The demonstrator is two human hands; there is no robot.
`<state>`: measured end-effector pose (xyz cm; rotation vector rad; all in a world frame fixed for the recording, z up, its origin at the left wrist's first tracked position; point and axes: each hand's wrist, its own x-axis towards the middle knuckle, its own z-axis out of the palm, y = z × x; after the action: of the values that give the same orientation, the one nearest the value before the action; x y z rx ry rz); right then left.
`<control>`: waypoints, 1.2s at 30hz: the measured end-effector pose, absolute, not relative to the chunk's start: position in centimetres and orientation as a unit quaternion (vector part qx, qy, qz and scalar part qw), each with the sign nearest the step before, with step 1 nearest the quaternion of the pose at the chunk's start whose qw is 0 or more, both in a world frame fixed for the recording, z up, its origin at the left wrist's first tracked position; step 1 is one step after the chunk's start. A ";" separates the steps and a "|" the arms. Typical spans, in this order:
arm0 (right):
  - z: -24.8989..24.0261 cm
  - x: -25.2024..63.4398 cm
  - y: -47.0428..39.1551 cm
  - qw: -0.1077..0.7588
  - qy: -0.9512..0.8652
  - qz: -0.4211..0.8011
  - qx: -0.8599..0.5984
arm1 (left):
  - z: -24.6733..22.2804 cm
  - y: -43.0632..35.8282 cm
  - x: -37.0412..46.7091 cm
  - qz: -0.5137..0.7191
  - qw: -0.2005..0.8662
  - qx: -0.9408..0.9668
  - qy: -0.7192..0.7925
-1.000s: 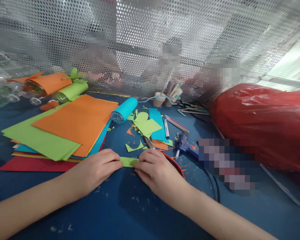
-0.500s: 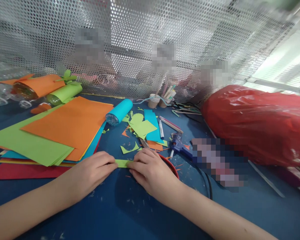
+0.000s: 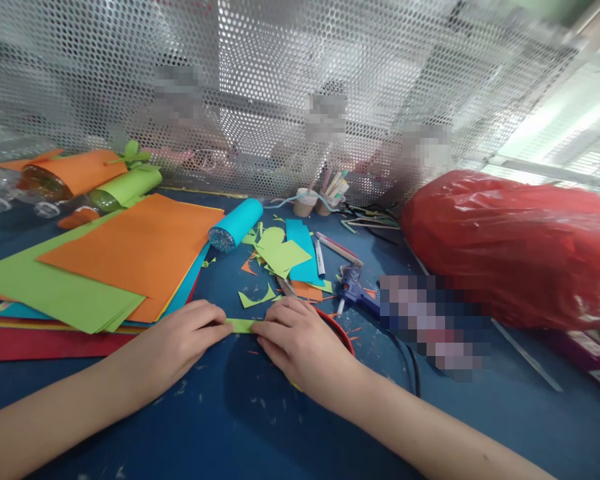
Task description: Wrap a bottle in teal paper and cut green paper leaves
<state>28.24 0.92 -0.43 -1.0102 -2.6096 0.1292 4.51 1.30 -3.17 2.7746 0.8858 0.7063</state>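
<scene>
A short strip of light green paper lies level between my two hands, low over the blue tabletop. My left hand pinches its left end between thumb and fingers. At the right end, my right hand is closed on the strip, its fingertips bent down. Partly hidden behind my right hand are a round red-rimmed thing and a pair of scissors, of which a blade shows. A curved green paper offcut rests just beyond the strip.
Left is a stack of coloured paper. Beyond are a blue paper-wrapped bottle, green paper scraps and a marker. Right are a blue glue gun with its cord and a big red plastic bag. Perforated metal stands behind.
The view has shifted very slightly. Both hands keep their hold on the green paper strip, with hardly any movement.
</scene>
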 end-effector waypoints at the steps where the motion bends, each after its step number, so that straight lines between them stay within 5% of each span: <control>1: -0.4 28.3 1.0 0.170 -0.919 0.041 -0.353 | -3.3 1.3 4.4 0.234 0.073 0.924 0.295; 26: -0.3 27.9 0.8 0.146 -0.913 0.036 -0.379 | -3.1 2.5 4.7 0.250 0.126 0.906 0.317; 36: -0.8 28.2 1.7 0.183 -0.898 0.078 -0.393 | -3.5 1.8 5.1 0.190 0.022 0.934 0.303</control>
<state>28.21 1.65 -0.84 -1.1098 -2.5333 0.2188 5.05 1.83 -3.50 2.8928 0.9376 0.5881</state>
